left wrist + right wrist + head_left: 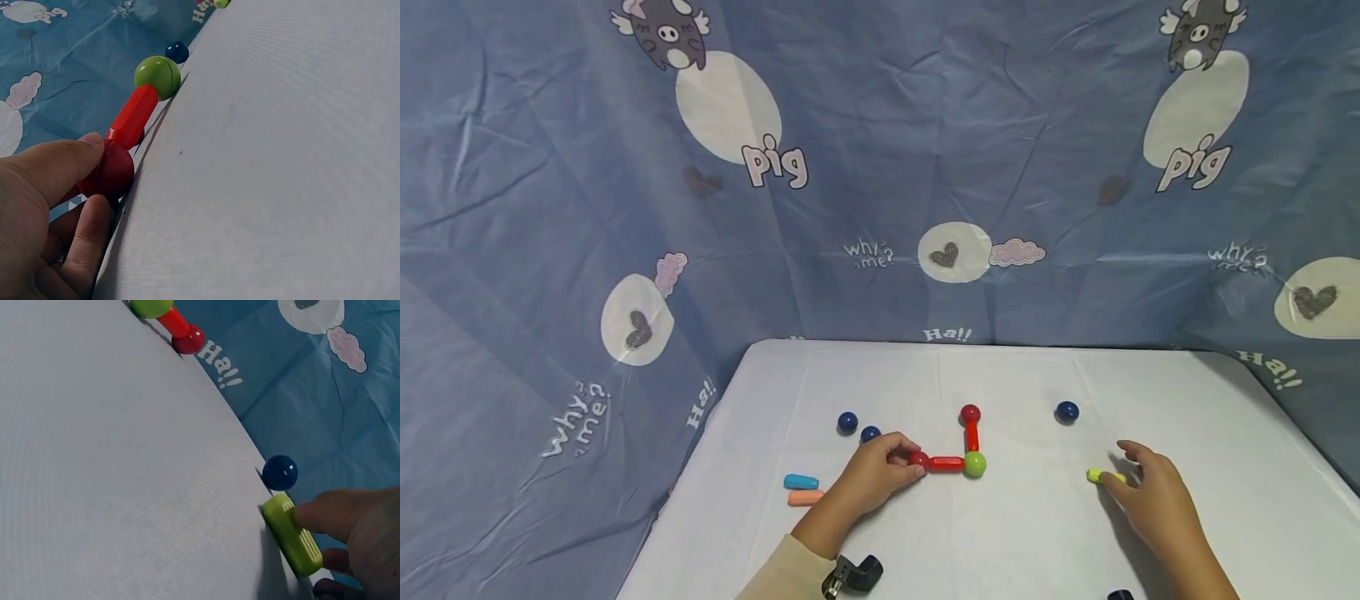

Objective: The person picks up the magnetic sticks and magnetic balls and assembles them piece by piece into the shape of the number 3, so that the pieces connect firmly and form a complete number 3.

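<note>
Red ball might be getting pulled off red stick if it's being tugged unevenly by L hand; green ball, btwn hands & nearer L, might then be getting dragged askew. Yellow-green stick, at R thumb, might be getting rolled away if pushed w/o firm hold. Red ball is being pinched btwn L thumb & fingers. R hand is being held part-open, stick being touched by thumb; can't tell if it's being gripped.

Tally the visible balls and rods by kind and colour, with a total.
Dark-blue balls: 3
Red balls: 2
Green ball: 1
Red rods: 2
Light-blue rod: 1
Orange rod: 1
Yellow-green rod: 1
Total: 11
</note>
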Tool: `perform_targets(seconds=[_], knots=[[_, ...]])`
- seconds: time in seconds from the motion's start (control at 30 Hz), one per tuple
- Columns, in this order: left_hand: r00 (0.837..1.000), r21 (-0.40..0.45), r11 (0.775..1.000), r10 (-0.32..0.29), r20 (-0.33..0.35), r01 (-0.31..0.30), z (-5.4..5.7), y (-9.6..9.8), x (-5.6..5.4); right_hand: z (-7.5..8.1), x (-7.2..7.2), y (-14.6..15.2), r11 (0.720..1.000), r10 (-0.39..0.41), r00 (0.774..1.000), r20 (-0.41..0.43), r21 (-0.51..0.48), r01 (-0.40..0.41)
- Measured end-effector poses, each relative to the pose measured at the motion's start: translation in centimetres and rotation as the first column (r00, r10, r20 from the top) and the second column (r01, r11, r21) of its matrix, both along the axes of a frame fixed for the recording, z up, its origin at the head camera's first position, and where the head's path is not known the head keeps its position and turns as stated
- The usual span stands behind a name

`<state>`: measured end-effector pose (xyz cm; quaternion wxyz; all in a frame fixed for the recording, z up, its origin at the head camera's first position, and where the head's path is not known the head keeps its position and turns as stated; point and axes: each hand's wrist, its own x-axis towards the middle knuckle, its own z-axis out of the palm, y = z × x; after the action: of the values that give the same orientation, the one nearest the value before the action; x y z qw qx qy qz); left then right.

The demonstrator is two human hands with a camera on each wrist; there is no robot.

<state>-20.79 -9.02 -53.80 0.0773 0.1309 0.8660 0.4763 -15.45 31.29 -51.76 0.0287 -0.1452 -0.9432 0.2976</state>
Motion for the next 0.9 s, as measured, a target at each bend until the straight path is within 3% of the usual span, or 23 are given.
perform_targets(seconds=[0.47, 0.9], knots=[[1.0, -0.008, 1.0, 0.009, 0.02, -0.009, 0.13, -0.02, 0.09, 0.05, -0.08, 0.14, 1.0, 0.025, 0.996, 0.084, 0.002, -0.025], [1.0, -0.005, 1.0, 0.007, 0.02, -0.007, 0.11, 0.02, 0.03, 0.0, -0.12, 0.65, 0.996, 0.087, 0.99, 0.114, 0.011, -0.089]])
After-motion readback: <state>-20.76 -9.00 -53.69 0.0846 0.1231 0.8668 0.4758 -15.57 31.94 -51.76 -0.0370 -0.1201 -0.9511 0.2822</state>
